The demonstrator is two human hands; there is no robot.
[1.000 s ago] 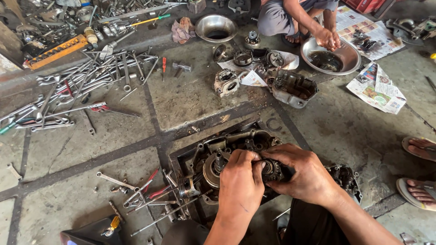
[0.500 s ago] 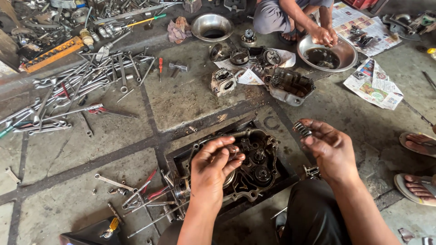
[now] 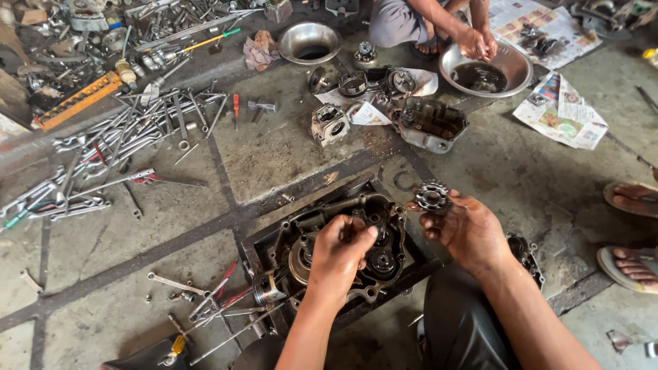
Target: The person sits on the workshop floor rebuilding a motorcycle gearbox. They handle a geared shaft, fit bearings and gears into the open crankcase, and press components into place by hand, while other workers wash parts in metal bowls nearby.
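An open, greasy engine case (image 3: 394,209) lies on the concrete floor in front of me, gears showing inside. My left hand (image 3: 340,255) rests over its middle, fingers curled down onto the internal parts; what they pinch is hidden. My right hand (image 3: 466,229) is lifted to the right of the case and holds a small toothed gear (image 3: 432,196) at its fingertips. A piston with its rod (image 3: 264,288) lies at the case's left corner.
Many wrenches (image 3: 103,157) and screwdrivers cover the floor at left. More engine parts (image 3: 428,122) lie ahead on paper. Another person's hands (image 3: 476,42) work in a metal bowl (image 3: 515,60); a second bowl (image 3: 310,41) stands beside. Sandalled feet (image 3: 634,264) are at right.
Both hands were together on the case's gear cluster. The right hand has since pulled away to the right with a gear in it, while the left stays over the case.
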